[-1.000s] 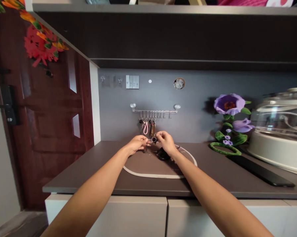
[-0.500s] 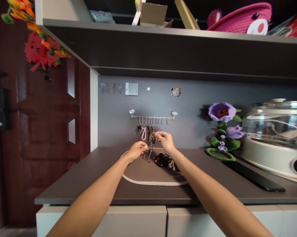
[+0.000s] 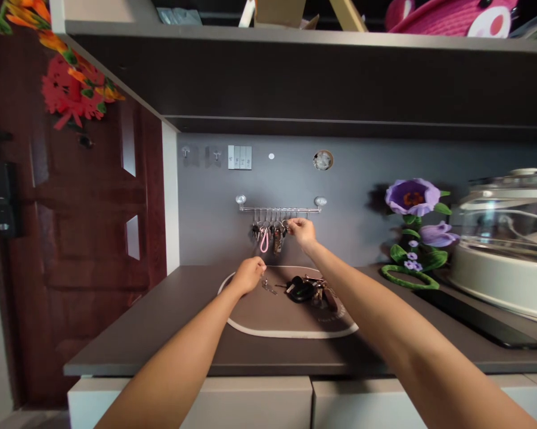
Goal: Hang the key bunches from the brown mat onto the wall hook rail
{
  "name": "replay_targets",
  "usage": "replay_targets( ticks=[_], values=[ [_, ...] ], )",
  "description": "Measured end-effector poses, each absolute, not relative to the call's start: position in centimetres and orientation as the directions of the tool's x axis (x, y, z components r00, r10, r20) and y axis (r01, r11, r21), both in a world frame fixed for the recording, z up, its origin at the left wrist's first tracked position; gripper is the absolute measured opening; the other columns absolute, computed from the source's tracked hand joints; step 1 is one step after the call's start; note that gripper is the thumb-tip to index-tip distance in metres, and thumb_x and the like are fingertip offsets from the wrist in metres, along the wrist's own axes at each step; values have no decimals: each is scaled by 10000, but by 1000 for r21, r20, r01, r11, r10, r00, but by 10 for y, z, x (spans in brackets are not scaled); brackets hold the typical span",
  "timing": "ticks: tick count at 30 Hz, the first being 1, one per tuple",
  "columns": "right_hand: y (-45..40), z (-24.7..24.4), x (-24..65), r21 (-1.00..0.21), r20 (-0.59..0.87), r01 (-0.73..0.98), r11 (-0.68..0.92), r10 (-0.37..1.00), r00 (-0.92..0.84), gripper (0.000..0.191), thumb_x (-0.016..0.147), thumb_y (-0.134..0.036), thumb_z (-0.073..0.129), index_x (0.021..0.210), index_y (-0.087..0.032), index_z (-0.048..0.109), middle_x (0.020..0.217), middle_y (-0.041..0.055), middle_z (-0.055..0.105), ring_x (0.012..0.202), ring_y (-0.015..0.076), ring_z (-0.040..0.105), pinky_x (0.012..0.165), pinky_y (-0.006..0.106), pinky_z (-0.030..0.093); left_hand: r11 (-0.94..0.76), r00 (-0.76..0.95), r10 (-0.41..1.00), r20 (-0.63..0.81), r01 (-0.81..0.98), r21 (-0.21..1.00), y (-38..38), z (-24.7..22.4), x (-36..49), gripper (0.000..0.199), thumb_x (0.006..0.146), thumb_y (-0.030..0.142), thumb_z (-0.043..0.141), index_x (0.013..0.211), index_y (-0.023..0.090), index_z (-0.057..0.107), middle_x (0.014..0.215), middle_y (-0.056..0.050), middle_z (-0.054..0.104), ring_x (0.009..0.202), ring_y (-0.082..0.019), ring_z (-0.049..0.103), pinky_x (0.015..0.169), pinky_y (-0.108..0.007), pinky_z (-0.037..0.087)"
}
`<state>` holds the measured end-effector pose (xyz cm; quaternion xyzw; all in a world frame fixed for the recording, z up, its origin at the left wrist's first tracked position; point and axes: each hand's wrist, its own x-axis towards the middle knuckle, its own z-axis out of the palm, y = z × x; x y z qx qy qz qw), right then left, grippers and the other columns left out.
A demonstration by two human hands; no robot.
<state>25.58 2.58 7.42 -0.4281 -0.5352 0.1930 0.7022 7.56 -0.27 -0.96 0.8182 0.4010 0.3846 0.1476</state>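
My right hand [image 3: 302, 232] is raised at the metal hook rail [image 3: 277, 210] on the wall. Its fingers pinch a key ring [image 3: 285, 224] close to the hooks; whether the ring sits on a hook I cannot tell. Several key sets [image 3: 257, 231] hang to the left of it, one with a pink loop [image 3: 264, 241] and one with a brown fob [image 3: 278, 241]. Lower down, over the brown mat [image 3: 259, 319], my left hand [image 3: 249, 274] is closed in a pinch, with small silver keys [image 3: 269, 287] dangling just below its fingertips. A black car key [image 3: 301, 290] lies on the mat with other keys.
Purple artificial flowers [image 3: 413, 199] stand on the right of the counter [image 3: 138, 333], beside a long black object [image 3: 478, 319] and a cream appliance [image 3: 509, 262] with a clear cover. An overhead shelf [image 3: 295, 77] spans above. A dark red door [image 3: 84, 268] is at the left.
My right hand has risen with the key ring from below the rail up to the hooks. My left hand stays low over the mat. The view has shifted slightly.
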Motion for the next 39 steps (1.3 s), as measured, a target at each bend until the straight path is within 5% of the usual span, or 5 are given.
replay_targets(
  ticks=[6, 20, 39],
  values=[
    [39, 86, 249, -826, 553, 194, 529, 694, 462, 43, 608, -177, 537, 597, -139, 553, 525, -22, 524, 434, 65, 444, 490, 214, 400, -671, 447, 733, 513, 597, 439, 0, -11, 71, 184, 774, 198, 418, 669, 146, 559, 653, -35, 602, 606, -118, 521, 601, -216, 352],
    [48, 83, 244, -837, 547, 337, 431, 664, 509, 98, 605, -130, 497, 575, -135, 590, 491, -1, 557, 417, 81, 476, 455, 206, 397, -658, 452, 750, 483, 583, 477, 9, -18, 69, 168, 761, 185, 423, 660, 143, 551, 599, -19, 574, 549, -101, 497, 555, -201, 340],
    [51, 62, 248, -870, 467, 124, 478, 713, 523, 44, 590, -112, 504, 603, -146, 529, 522, -22, 539, 453, 67, 486, 519, 212, 442, -619, 450, 784, 427, 516, 593, 5, -15, 67, 163, 745, 152, 394, 769, 153, 555, 618, -9, 565, 545, -101, 513, 560, -205, 392]
  ],
)
